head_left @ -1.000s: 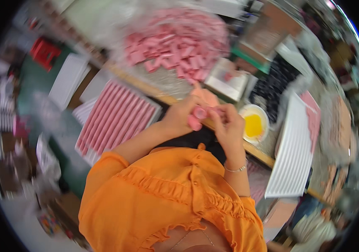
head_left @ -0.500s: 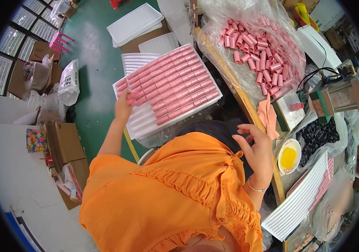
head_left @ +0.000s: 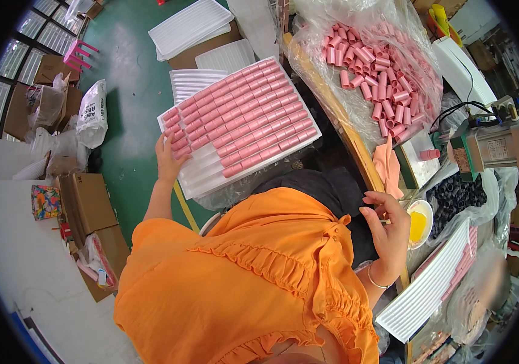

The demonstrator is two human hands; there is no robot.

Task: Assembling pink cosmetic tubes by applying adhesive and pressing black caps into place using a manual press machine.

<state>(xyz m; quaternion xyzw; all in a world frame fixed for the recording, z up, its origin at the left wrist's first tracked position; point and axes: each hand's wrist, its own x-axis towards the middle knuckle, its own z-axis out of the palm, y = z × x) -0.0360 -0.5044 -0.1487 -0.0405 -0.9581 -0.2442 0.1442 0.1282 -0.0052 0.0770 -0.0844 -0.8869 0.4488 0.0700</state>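
1. The left hand [head_left: 168, 162] rests at the left end of a white ribbed tray [head_left: 202, 174], its thumb and fingers apart and touching the pink tubes [head_left: 250, 115] there; whether they grip one, I cannot tell
2. The pink tubes lie end to end in rows along the grooves, filling most of the tray, while several grooves at its lower left corner stand bare
3. The tray lies in front of the person, to the left of the table's wooden edge [head_left: 347, 127]
4. The right hand [head_left: 391, 227] hangs near that edge, palm turned inward, fingers curled and thumb apart from them
5. Just beside the right hand stands a white bowl [head_left: 431, 226] with yellow contents [head_left: 417, 225]
6. Beyond it on the table are a peach cloth [head_left: 387, 167], a loose heap of pink tubes [head_left: 387, 91] on clear plastic and a pile of dark pieces [head_left: 456, 197]
7. Another white ribbed tray [head_left: 420, 294] leans at the right, partly covering more pink pieces [head_left: 461, 276]
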